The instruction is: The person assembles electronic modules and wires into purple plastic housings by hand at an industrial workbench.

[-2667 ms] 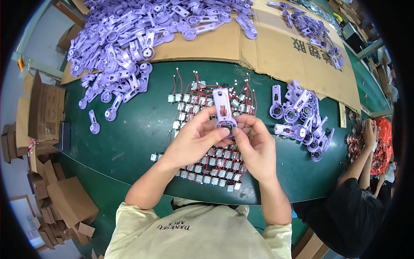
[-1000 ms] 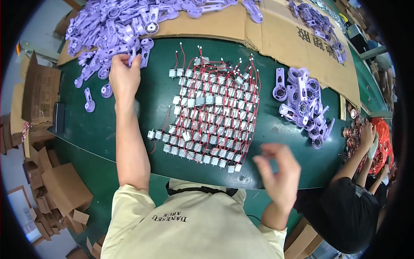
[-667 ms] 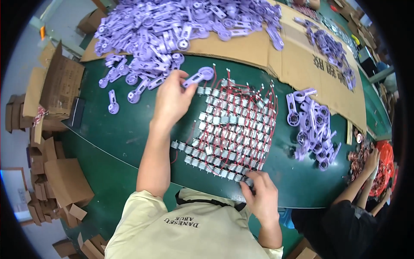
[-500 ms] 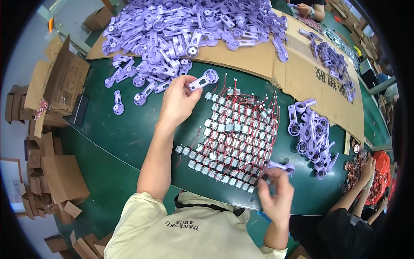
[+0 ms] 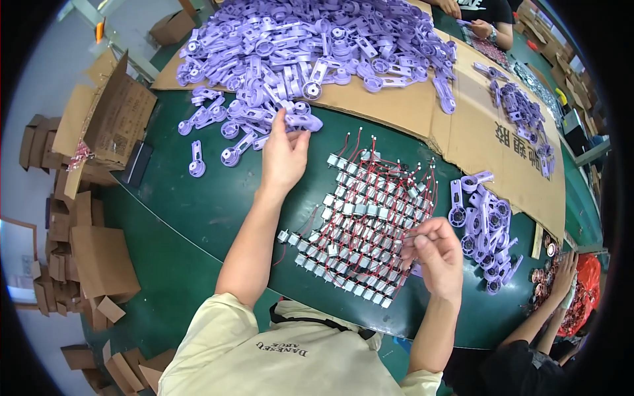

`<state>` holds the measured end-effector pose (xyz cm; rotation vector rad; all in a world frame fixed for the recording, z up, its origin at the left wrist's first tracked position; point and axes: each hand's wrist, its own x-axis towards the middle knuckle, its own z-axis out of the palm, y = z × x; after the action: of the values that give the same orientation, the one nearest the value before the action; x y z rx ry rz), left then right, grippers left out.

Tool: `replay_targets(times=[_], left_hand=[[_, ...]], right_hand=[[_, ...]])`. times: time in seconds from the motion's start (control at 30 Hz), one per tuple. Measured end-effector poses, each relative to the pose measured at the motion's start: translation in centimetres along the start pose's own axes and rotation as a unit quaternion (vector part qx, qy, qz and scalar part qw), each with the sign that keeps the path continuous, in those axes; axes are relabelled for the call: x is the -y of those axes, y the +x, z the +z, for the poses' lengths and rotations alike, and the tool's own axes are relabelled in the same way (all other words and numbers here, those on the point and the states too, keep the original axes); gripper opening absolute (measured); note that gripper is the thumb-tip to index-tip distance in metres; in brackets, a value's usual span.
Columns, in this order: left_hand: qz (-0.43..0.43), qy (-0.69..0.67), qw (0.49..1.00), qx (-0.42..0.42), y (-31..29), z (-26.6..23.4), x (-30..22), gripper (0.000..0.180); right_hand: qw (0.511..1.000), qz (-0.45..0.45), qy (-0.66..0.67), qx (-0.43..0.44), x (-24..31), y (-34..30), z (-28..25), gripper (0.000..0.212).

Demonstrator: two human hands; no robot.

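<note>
With the right hand [image 5: 441, 254], its grip unclear, now drawn farther from the green table [image 5: 201, 221]'s near edge, the purple plastic round-ended arm [image 5: 306, 123] is pinched by the left hand [image 5: 284, 162] alone.

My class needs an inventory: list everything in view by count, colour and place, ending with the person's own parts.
Big heap of plastic parts: one, purple, top
Smaller heaps: two, purple, right and upper right
Lone plastic part: one, purple, left on table
Motors: dozens, silver with red wires, mid-table
Cardboard: count unclear, brown, under big heap
Table: one, green, centre
Boxes: several, brown, left
Coils: many, copper, right
Bag: one, red, far right
Other people: at least two, black clothes, right and top right
Shirt: one, pale yellow, bottom
Left hand: one, bare, at big heap's edge
Right hand: one, bare, at motors' right edge
</note>
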<state>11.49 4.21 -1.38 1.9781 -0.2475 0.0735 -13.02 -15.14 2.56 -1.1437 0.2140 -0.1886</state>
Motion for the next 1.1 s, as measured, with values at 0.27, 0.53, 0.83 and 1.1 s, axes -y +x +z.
replay_targets(times=[0.27,0.53,0.83,1.1], left_hand=[[0.115,0.153,0.981,0.017,0.9,1.4,0.7,0.046],[-0.094,-0.350,0.919,0.153,-1.2,-0.5,-3.0,0.022],[-0.142,-0.312,0.846,0.409,-8.9,2.6,-6.9,0.024],[-0.209,-0.383,0.746,0.503,-10.4,3.3,-6.0,0.033]], right_hand=[[0.995,-0.014,-0.062,-0.075,-0.4,0.5,-0.3,0.018],[0.989,-0.050,-0.112,-0.080,-0.5,-0.3,-0.2,0.017],[0.985,-0.066,-0.102,-0.120,-2.2,0.2,2.4,0.013],[0.983,-0.079,-0.045,-0.157,-2.1,0.2,2.6,0.013]])
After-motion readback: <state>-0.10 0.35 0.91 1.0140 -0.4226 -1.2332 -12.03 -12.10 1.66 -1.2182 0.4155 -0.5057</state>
